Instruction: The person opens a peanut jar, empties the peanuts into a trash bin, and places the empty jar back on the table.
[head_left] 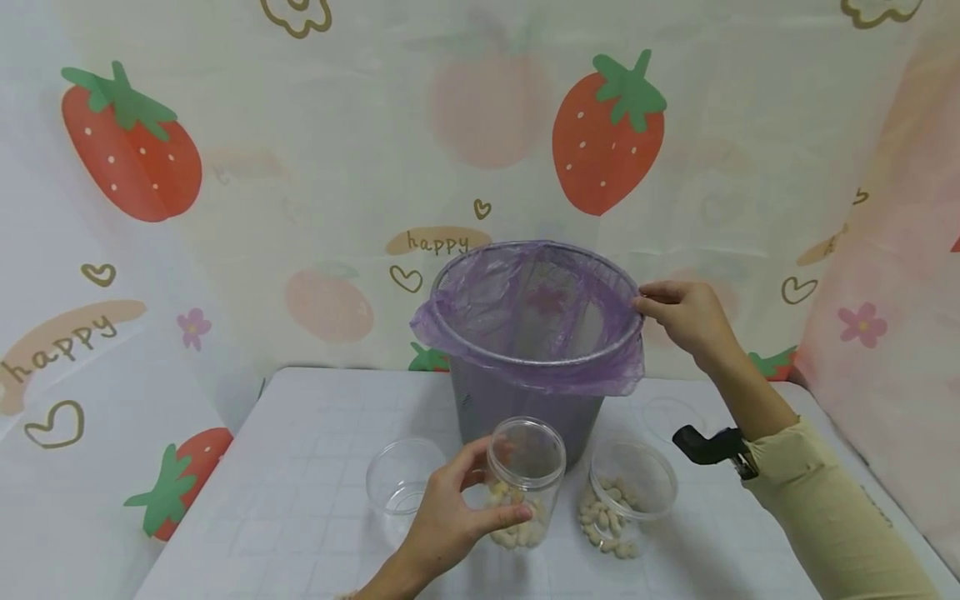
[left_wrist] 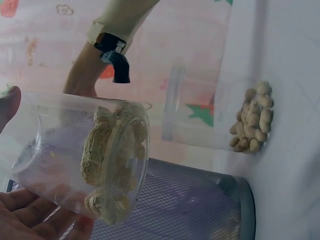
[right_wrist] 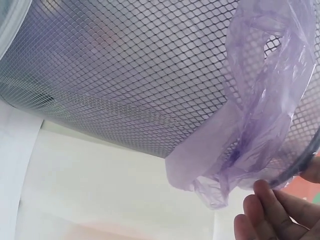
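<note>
My left hand [head_left: 442, 521] grips a clear plastic jar [head_left: 551, 487] in front of the bin, thumb on one side and fingers round the other. In the left wrist view, peanuts [left_wrist: 97, 155] lie at the bottom of this jar. Behind it stands a grey mesh trash bin [head_left: 480, 400], lined with a purple plastic bag [head_left: 540, 379] folded over the rim. At the bin's right side, my right hand [head_left: 686, 321] pinches the rim and bag edge between thumb and fingers. The right wrist view shows the bag bunched beside those fingertips [right_wrist: 262, 187].
Right of the held jar stands another clear jar [head_left: 637, 471] with peanuts at its bottom. A clear round container [head_left: 405, 471] is to the left. All stand on a white-covered table [head_left: 300, 467], with a strawberry-print cloth [head_left: 360, 150] hanging behind.
</note>
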